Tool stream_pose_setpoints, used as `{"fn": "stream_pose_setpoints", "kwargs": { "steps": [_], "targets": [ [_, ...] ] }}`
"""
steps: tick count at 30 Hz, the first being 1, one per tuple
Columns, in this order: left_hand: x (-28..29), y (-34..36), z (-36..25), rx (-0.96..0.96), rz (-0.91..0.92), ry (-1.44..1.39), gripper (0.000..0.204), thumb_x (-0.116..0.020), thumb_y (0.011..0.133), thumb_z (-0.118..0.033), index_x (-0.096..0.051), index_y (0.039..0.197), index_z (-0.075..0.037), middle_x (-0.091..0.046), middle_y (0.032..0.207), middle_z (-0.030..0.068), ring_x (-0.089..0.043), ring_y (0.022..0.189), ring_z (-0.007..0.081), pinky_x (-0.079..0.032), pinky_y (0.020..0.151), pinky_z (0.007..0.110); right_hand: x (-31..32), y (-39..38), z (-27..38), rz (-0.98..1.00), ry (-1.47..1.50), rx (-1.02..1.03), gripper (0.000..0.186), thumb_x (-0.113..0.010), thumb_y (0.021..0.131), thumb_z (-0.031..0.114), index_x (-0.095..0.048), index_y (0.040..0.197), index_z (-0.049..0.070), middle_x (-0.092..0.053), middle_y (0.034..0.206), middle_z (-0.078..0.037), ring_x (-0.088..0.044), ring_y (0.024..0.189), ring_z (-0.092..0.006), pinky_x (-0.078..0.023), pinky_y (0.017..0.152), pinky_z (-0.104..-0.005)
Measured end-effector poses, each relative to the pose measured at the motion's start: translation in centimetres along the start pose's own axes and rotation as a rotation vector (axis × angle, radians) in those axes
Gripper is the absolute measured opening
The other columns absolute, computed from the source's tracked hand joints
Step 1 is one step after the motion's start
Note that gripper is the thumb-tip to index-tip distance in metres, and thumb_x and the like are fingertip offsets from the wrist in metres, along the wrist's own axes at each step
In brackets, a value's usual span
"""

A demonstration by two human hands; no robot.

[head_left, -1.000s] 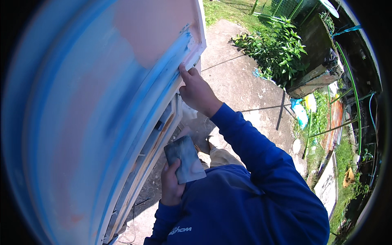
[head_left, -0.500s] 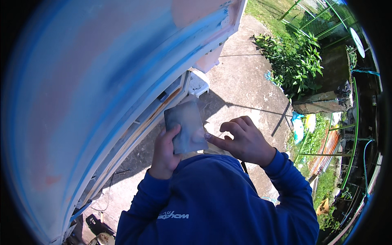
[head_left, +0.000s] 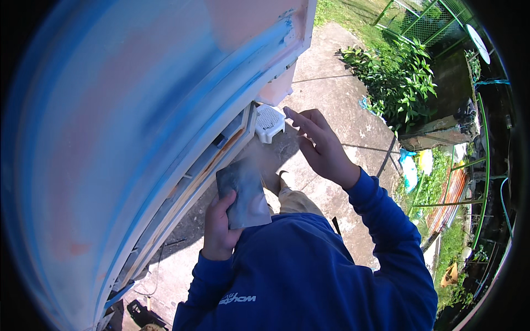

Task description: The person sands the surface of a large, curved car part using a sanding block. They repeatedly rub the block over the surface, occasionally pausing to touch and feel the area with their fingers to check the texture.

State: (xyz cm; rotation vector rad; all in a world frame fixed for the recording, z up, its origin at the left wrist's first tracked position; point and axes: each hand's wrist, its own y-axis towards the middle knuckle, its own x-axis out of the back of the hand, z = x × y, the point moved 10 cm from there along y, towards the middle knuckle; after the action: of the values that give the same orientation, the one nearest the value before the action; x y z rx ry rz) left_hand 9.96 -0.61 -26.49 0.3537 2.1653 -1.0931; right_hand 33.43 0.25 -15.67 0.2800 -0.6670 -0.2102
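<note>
The left hand (head_left: 221,229) grips a flat, oblong, smeared plate (head_left: 246,194), thumb on top. The right hand's (head_left: 327,148) fingers are loosely open, pale paste (head_left: 287,112) on one tip. Left of them curves a smooth, blue-streaked panel (head_left: 138,138); beyond, a perforated stool (head_left: 269,121).

White perforated stool (head_left: 269,121) standing on concrete ground (head_left: 326,60). Leafy bush (head_left: 393,77) growing along ground's edge, green-framed wire fence (head_left: 425,25) rising behind. White dish (head_left: 478,44) showing near fence. Blue-white bag (head_left: 408,171) lying beside yellow bag (head_left: 425,161); rust-orange corrugated sheet (head_left: 451,193) showing nearby.
</note>
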Motion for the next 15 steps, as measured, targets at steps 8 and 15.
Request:
{"fn": "stream_pose_setpoints", "kwargs": {
  "steps": [8, 15],
  "targets": [
    [2.1, -0.5, 0.6, -0.008, -0.003, 0.071, 0.039, -0.054, 0.1, -0.01, -0.048, 0.137, -0.001, -0.061, 0.129, 0.0155, -0.063, 0.117, 0.0281, -0.052, 0.101, 0.044, -1.8, 8.4, -5.5, -0.315, 0.219, -0.138, 0.052, -0.052, 0.09, 0.004, -0.048, 0.142, 0.0, -0.059, 0.1, -0.013, -0.06, 0.09, -0.0272, -0.049, 0.08, -0.035],
    [4.0, -0.1, 0.5, 0.01, 0.006, 0.097, 0.041, -0.055, 0.099, -0.01, -0.046, 0.138, 0.0, -0.06, 0.13, 0.0158, -0.062, 0.119, 0.0284, -0.052, 0.102, 0.044, -4.0, 9.4, -3.9, -0.234, -0.216, -0.225, 0.06, -0.052, 0.09, 0.014, -0.039, 0.146, -0.004, -0.062, 0.105, -0.021, -0.066, 0.089, -0.0393, -0.054, 0.078, -0.0476]
  ]
}}
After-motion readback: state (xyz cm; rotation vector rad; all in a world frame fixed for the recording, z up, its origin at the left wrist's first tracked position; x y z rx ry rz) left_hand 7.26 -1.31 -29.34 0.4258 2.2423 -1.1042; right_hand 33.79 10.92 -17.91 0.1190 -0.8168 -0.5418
